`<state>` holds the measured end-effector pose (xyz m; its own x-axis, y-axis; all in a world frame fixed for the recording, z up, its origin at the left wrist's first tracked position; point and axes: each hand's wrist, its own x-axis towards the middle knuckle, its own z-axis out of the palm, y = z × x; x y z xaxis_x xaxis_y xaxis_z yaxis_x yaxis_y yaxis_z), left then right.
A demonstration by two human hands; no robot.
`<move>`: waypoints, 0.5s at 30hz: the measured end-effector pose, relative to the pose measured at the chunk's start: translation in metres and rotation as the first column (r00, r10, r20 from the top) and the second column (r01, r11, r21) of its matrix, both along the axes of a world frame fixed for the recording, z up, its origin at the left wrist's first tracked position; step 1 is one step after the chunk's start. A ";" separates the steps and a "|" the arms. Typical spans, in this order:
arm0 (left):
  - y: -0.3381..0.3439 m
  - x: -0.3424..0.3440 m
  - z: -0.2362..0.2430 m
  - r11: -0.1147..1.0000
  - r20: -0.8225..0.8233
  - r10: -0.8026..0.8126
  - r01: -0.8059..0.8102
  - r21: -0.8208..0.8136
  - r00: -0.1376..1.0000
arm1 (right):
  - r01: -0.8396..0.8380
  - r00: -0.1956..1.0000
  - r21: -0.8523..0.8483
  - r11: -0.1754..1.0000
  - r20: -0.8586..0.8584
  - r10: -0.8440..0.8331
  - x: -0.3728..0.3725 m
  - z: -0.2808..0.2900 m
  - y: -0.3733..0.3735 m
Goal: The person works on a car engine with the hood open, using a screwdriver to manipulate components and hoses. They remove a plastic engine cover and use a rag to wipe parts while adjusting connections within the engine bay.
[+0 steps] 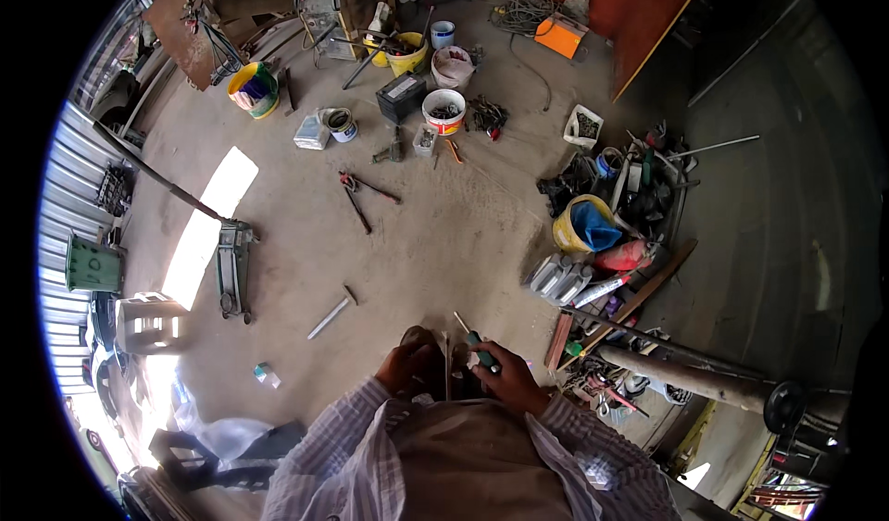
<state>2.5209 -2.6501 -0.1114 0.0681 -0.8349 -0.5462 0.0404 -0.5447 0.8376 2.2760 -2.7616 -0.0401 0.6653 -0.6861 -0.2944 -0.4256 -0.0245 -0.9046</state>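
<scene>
In front of my body, my right hand (511,379) is closed round the green and black handle of a screwdriver (483,352). Its thin shaft points up and to the left. Across from it, my left hand (404,367) has its fingers curled inward. What that hand grips, if anything, is too dark to make out. Between the two hands stands a narrow metal strip (448,369), its lower end hidden near my clothing. Left of my hands, a hammer (331,313) lies on the floor. Farther off is a red-headed bolt cutter (361,195) with its dark handles spread.
A floor jack (232,266) with a long handle stands at left. At right are grey plastic bottles (559,280), a yellow bucket (567,234), wooden boards and a long pole (713,384). Several buckets and a black battery (401,97) stand at the back.
</scene>
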 end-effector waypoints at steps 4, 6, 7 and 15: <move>-0.162 0.046 -0.076 0.979 -0.119 0.193 -0.183 0.088 0.974 | 0.028 0.997 0.088 0.996 -0.074 -0.022 0.102 -0.053 -0.153; -0.238 0.078 -0.130 0.954 -0.128 0.240 -0.210 0.213 0.962 | 0.052 0.999 -0.239 0.970 0.026 -0.048 0.136 -0.086 -0.223; -0.273 0.096 -0.159 0.951 -0.132 0.219 -0.181 0.249 0.967 | 0.040 0.998 -0.295 0.955 -0.040 -0.054 0.147 -0.108 -0.262; -0.574 0.228 -0.413 0.881 -0.122 0.428 -0.383 0.279 0.895 | -0.238 0.736 -0.208 0.949 -0.676 0.036 0.258 -0.409 -0.621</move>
<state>2.7492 -3.2240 -0.5247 0.2566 -0.5950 -0.7617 0.4351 -0.6326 0.6407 2.5341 -3.3828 -0.4494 0.4665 -0.7193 -0.5148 -0.8806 -0.3231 -0.3466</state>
